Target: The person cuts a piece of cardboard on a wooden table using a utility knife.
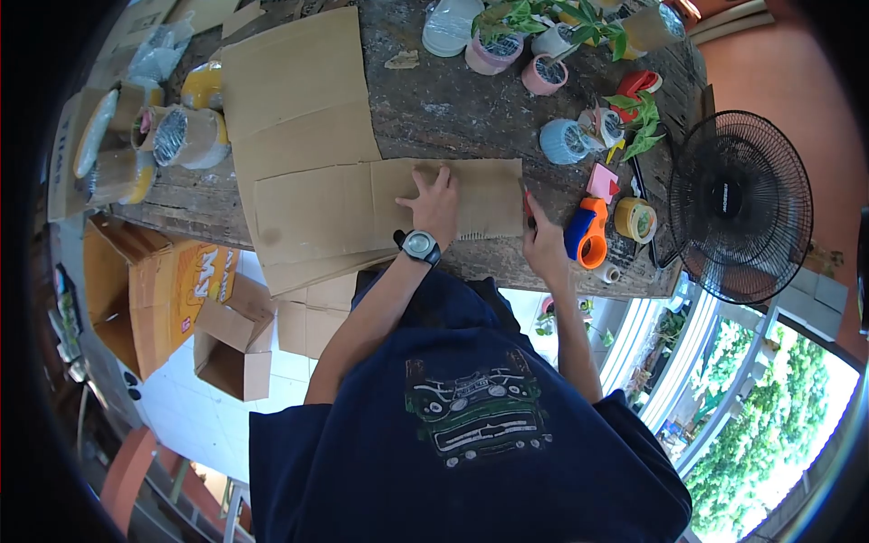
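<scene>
My left hand (435, 204), with a watch on its wrist, presses flat with spread fingers on a strip of brown cardboard (344, 204) lying across the wooden table (453, 100). At the strip's right end, my right hand (545, 244) grips a small red-handled cutter (527, 208); its tip is at the cardboard's edge. A larger cardboard sheet (299, 90) lies under the strip and reaches toward the far side.
An orange and blue tape dispenser (587, 233), a tape roll (635, 220) and pink notes (602, 181) lie right of my right hand. Small potted plants (493, 41) stand at the back. Big tape rolls (186, 138) sit left. A black fan (740, 204) stands right; open boxes (163, 290) are on the floor.
</scene>
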Demonstrator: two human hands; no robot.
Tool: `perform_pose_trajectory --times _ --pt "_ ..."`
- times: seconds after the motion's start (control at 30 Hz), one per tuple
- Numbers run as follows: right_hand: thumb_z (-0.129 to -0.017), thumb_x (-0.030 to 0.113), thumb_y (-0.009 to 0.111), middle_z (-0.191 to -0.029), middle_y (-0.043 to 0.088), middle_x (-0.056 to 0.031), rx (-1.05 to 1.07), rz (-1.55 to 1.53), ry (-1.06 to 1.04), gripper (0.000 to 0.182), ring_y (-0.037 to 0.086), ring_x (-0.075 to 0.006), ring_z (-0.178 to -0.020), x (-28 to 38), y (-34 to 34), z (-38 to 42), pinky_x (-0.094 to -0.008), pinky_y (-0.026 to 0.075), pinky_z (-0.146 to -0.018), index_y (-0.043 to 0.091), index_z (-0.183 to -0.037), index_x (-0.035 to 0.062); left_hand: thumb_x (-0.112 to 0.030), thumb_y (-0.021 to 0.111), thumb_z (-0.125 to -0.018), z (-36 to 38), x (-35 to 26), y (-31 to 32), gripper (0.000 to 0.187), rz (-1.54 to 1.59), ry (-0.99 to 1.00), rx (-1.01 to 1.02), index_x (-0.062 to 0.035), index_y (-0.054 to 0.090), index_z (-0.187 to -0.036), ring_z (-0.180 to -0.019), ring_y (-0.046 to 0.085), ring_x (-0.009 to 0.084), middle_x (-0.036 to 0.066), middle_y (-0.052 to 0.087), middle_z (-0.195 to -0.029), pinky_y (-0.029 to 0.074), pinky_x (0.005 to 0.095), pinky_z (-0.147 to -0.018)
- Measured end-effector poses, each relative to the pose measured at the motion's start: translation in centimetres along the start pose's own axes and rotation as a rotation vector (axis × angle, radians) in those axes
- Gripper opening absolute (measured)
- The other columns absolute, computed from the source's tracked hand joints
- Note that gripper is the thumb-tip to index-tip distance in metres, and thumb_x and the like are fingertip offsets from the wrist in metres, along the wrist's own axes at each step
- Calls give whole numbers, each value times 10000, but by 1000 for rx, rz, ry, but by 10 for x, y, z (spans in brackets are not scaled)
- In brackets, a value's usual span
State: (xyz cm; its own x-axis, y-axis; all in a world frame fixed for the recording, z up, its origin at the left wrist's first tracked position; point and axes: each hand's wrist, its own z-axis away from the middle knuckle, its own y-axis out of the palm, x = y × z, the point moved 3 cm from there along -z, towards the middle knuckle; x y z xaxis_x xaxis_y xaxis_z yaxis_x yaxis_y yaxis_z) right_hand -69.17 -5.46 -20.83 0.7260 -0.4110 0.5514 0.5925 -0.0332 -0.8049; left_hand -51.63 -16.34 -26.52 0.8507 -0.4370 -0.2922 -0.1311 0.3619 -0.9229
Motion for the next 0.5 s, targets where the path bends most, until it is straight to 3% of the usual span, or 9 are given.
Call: perform_pose_trajectory --times 0.07,0.13,0.23,0.33,0.4,0.43,0.47,0.5 --pt "-774 -48 462 -988 619 -356 -10 35 -44 622 610 -505 -934 -1 -2 31 -534 471 -832 474 -1392 19 -58 740 -709 -1 1 -3 568 15 0 9 -55 546 -1243 -1325 318 515 79 366 -1422 451 814 -776" --pt "-779 -54 457 -1042 614 -352 121 22 115 618 599 -502 -994 0 -9 62 -516 469 -880 473 -1393 15 -53 757 -684 -3 0 -10 603 44 -16 50 -57 542 -1247 -1327 309 516 81 361 -1419 444 820 -780" --pt "-835 -20 507 -1093 639 -290 196 73 123 603 647 -451 -905 -16 -14 99 -446 511 -814 442 -1429 63 -69 788 -643 -1 -3 -11 669 70 -8 95 -63 536 -1263 -1325 308 519 86 360 -1415 441 823 -784" --pt "-879 1 522 -1013 680 -215 -156 -60 43 545 667 -319 -772 5 -26 109 -385 516 -738 449 -1419 26 -105 828 -589 -3 -3 0 761 14 -5 59 -71 527 -1287 -1323 309 520 94 360 -1411 444 820 -787" --pt "-910 6 538 -893 624 -86 -134 -501 295 534 571 -150 -679 23 -39 102 -302 482 -654 430 -1433 9 -131 849 -561 -6 -2 3 813 -4 -7 49 -74 521 -1303 -1323 309 519 99 359 -1410 449 817 -786" --pt "-908 -16 554 -861 540 -24 -197 -673 224 578 493 -69 -716 32 -44 95 -224 432 -664 394 -1462 23 -144 855 -553 -5 -2 0 831 8 -4 67 -75 519 -1310 -1323 310 519 102 358 -1411 452 814 -783" --pt "-904 3 598 -925 546 -34 -308 -1133 168 566 500 -81 -792 68 -57 84 -217 413 -738 405 -1436 17 -157 862 -546 -5 -2 -2 849 20 1 86 -76 516 -1317 -1322 311 519 104 358 -1411 455 812 -781" --pt "-898 34 635 -984 525 -25 -329 -1387 8 530 480 -110 -871 87 -71 76 -264 404 -811 443 -1392 13 -166 867 -544 -4 -3 -4 856 18 6 79 -77 514 -1319 -1323 311 517 104 355 -1418 459 808 -780"
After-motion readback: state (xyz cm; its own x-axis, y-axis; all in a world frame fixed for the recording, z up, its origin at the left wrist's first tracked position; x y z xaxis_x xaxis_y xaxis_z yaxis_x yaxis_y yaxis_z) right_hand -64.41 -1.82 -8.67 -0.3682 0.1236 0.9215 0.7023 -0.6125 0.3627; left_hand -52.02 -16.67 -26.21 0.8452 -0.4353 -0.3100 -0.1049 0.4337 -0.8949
